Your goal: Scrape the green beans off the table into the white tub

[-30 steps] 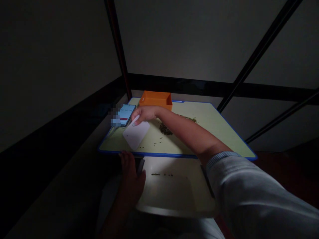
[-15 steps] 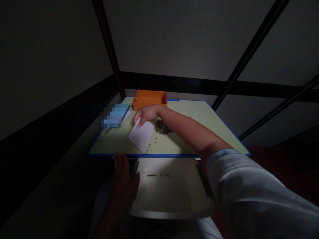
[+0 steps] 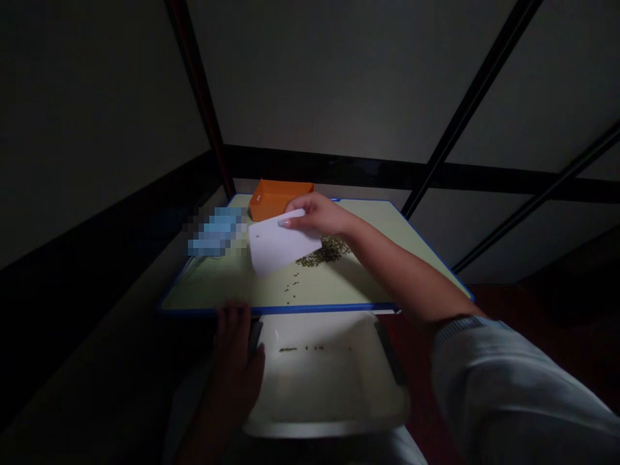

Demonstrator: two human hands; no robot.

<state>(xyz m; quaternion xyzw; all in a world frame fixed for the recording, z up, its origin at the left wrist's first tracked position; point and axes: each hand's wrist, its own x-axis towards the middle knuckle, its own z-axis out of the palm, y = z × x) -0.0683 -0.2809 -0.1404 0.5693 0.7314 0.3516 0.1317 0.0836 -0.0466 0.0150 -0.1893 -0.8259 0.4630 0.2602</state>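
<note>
My right hand [image 3: 314, 215] pinches a white card [image 3: 283, 243] between thumb and fingers, holding it above the table. Just behind the card's right edge lies a pile of small greenish-brown grains [image 3: 330, 250], partly hidden by it. A few loose grains [image 3: 293, 284] trail from the pile toward the front edge. My left hand [image 3: 237, 349], in shadow, is closed on the left side of a white plastic tub [image 3: 324, 381], its thumb at the rim. The tub sits below the table's front edge, with a short line of grains [image 3: 288, 349] inside.
An orange tray [image 3: 274, 200] stands at the back left of the pale green table [image 3: 217, 284], which has a blue rim. A blurred-out blue item [image 3: 217, 231] lies at the left edge. Wall panels rise behind.
My right hand has lifted the card and turned it nearer level, moving slightly right. The pile looks spread a little wider. My left hand stays at the tub, and the view has shifted slightly.
</note>
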